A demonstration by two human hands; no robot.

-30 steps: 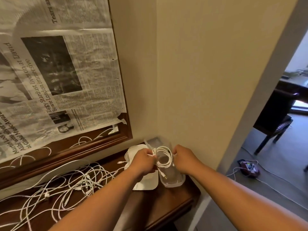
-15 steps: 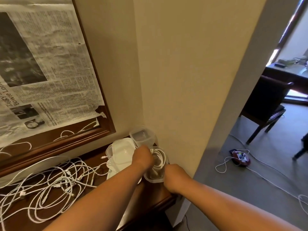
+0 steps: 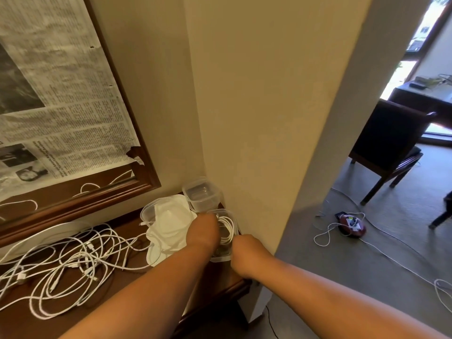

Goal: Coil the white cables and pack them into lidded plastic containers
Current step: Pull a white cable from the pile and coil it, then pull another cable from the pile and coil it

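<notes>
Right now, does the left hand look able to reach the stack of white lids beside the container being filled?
Probably yes: the left hand sits at the clear container, right next to the stack of white lids, with nothing between them. It would first have to release the coiled cable.

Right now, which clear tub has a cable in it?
The nearest tub, with the white coil inside; the far tub looks empty.

A newspaper sheet (image 3: pixel 56 106) covers a wood-framed panel (image 3: pixel 149 176) at the upper left of the frame. A beige wall (image 3: pixel 256 106) fills the centre. At the right, a dark chair (image 3: pixel 389 148) stands on grey carpet (image 3: pixel 367 277) before a desk (image 3: pixel 425 99), and a red device (image 3: pixel 352 227) lies lower down
</notes>
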